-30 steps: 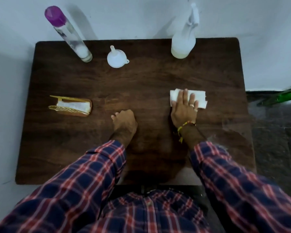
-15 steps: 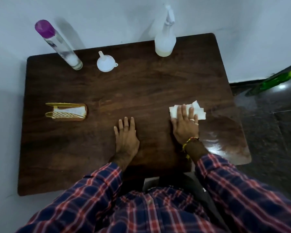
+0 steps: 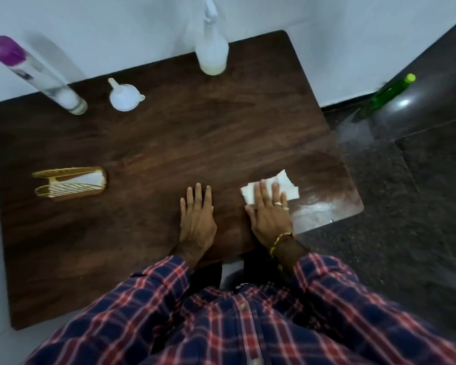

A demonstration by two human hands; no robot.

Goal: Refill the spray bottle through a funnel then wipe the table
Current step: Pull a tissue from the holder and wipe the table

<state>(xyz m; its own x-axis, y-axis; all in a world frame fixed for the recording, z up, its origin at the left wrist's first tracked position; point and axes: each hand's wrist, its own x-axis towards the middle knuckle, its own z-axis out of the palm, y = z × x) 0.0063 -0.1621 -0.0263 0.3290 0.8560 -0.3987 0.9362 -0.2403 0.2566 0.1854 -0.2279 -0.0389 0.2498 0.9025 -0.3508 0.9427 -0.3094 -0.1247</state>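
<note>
Pressing flat on tissue [image 3: 284,187], right hand [image 3: 270,214]; left hand [image 3: 196,219] flat on table [image 3: 142,154].

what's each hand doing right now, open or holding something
Left hand: open, flat on the table, holding nothing.
Right hand: open, straight fingers pressing the white tissue onto the table.
</note>
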